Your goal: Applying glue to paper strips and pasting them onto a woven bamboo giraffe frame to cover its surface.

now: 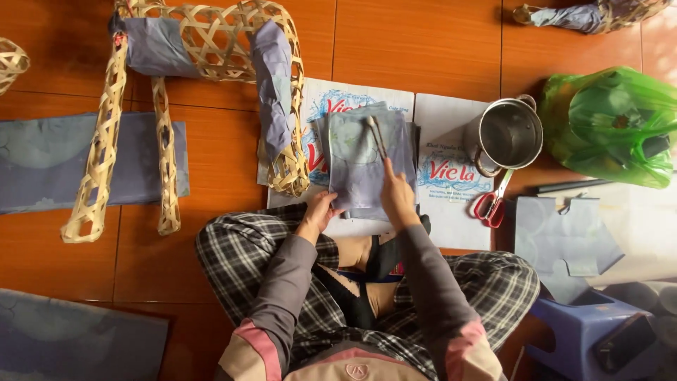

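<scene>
**Handling the Paper Stack and Brush**

Head view. We take the metal pot (509, 134) as our landmark. The stack of grey-blue paper sheets (360, 166) lies flat on the floor to the left of the pot, on white printed sheets (444, 176), in front of our crossed legs. Our left hand (321, 212) pins the stack's near left corner, fingers closed lightly on its edge. Our right hand (397, 197) is closed around a thin brush (376, 135), whose tip rests on the top sheet.

We judge the paper light, limp and easily creased or torn; we would hold it at a corner or edge, pressed flat. The brush seems stiff and light, best gripped along its lower shaft.

Red-handled scissors (491, 201) lie just below the pot; a bamboo frame (211, 42) sits well to its left.
</scene>
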